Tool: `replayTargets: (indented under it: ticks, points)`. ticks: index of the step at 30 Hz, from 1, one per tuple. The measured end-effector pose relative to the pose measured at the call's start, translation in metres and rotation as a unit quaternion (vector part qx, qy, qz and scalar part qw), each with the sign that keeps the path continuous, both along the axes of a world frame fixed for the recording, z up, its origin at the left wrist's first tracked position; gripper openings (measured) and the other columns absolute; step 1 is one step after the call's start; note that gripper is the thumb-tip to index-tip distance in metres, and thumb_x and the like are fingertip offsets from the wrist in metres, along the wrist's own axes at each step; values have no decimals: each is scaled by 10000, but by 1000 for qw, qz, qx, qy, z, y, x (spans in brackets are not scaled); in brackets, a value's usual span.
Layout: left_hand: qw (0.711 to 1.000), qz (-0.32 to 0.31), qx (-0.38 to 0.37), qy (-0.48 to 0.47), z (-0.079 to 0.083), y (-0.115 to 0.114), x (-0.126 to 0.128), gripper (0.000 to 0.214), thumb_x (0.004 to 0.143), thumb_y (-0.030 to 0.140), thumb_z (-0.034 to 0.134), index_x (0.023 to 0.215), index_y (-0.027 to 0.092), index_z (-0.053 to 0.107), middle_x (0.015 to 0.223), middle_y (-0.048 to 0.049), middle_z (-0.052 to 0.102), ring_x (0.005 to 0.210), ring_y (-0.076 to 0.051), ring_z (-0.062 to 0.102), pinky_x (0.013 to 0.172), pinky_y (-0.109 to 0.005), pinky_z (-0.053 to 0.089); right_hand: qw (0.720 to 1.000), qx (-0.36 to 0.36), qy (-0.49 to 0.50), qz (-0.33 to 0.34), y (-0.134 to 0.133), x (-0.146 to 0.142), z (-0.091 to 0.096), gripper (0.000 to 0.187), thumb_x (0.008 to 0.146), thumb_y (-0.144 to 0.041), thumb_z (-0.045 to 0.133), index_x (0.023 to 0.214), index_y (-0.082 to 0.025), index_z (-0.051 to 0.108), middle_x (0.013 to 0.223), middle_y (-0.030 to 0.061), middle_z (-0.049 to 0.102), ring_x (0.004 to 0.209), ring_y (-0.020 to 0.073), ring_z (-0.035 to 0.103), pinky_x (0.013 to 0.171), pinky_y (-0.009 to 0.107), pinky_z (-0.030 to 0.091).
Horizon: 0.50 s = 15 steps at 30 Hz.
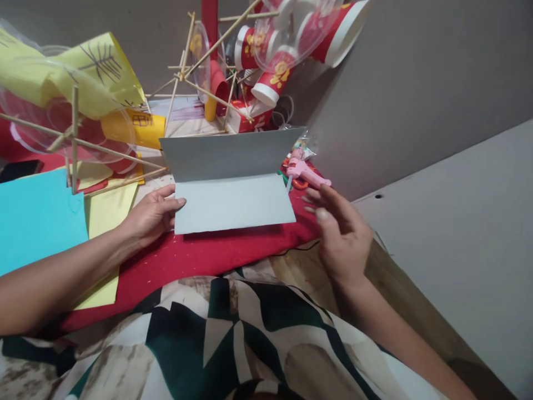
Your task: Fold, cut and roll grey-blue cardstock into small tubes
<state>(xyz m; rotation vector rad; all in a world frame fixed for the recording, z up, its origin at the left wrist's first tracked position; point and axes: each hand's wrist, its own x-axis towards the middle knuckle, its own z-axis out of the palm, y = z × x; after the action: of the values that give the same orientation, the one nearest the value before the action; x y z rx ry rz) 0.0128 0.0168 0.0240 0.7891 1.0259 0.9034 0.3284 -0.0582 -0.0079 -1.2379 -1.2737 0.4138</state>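
Note:
A light grey-blue sheet of paper (pixel 235 205), creased lengthwise with its far half tilted up, is held above the red cloth. My left hand (pixel 156 214) pinches its left edge, thumb on top. My right hand (pixel 343 236) is off the sheet's right side, its fingers apart and nothing in them. Just beyond those fingertips lies a pink glue gun (pixel 306 171), beside scissors with red handles (pixel 298 184) that are partly hidden.
Stick frames (pixel 183 75) with see-through plastic lids and red paper cups (pixel 277 75) stand at the back. Blue paper (pixel 39 216) and yellow paper (pixel 108 216) lie left on the red cloth (pixel 200 253). A grey wall (pixel 416 83) rises at right.

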Motion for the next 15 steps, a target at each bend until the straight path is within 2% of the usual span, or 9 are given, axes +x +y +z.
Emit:
replayTargets:
  ticks: [3, 6, 9, 11, 13, 15]
  points:
    - [1000, -17, 5, 6, 0, 0, 1, 427, 754, 72, 737, 1170, 162, 700, 965, -82, 789, 710, -169, 737, 629, -261, 606, 977, -131, 160, 50, 11, -2, 12, 373, 884, -480, 715, 1173, -245, 731, 1100, 74, 768, 909, 208, 751, 729, 333, 647]
    - [1000, -22, 17, 3, 1, -1, 1, 454, 730, 87, 751, 1174, 160, 694, 941, -75, 790, 718, -183, 741, 625, -275, 605, 953, -218, 198, 64, 26, -3, 16, 447, 769, -519, 807, 1108, -235, 738, 1014, 71, 775, 825, 204, 745, 589, 276, 612]
    - [999, -25, 35, -5, 1, -2, -1, 473, 708, 102, 775, 1170, 155, 689, 910, -65, 789, 707, -180, 739, 634, -280, 605, 956, -216, 185, 78, 41, -3, 11, 458, 733, -478, 843, 1104, -239, 718, 984, 50, 769, 821, 206, 742, 584, 275, 595]
    - [999, -30, 39, -10, 0, -3, -2, 455, 699, 112, 791, 1141, 149, 691, 876, -63, 787, 693, -179, 737, 638, -281, 604, 956, -202, 172, 126, 50, -3, 5, 406, 731, -437, 847, 1046, -223, 707, 880, 37, 760, 744, 201, 726, 607, 304, 592]
    - [998, -31, 46, -13, -1, -3, -1, 432, 699, 116, 796, 1118, 140, 693, 877, -73, 788, 722, -190, 746, 675, -295, 611, 946, -208, 168, 185, 56, -5, 2, 323, 710, -409, 857, 890, -210, 678, 746, 21, 723, 650, 197, 692, 607, 333, 584]
    - [998, -24, 54, -13, -2, -3, 1, 429, 702, 111, 792, 1119, 129, 694, 924, -91, 792, 777, -201, 756, 740, -313, 615, 934, -227, 170, 217, 59, -10, 2, 338, 687, -401, 870, 722, -214, 590, 641, 2, 666, 581, 188, 652, 586, 343, 573]
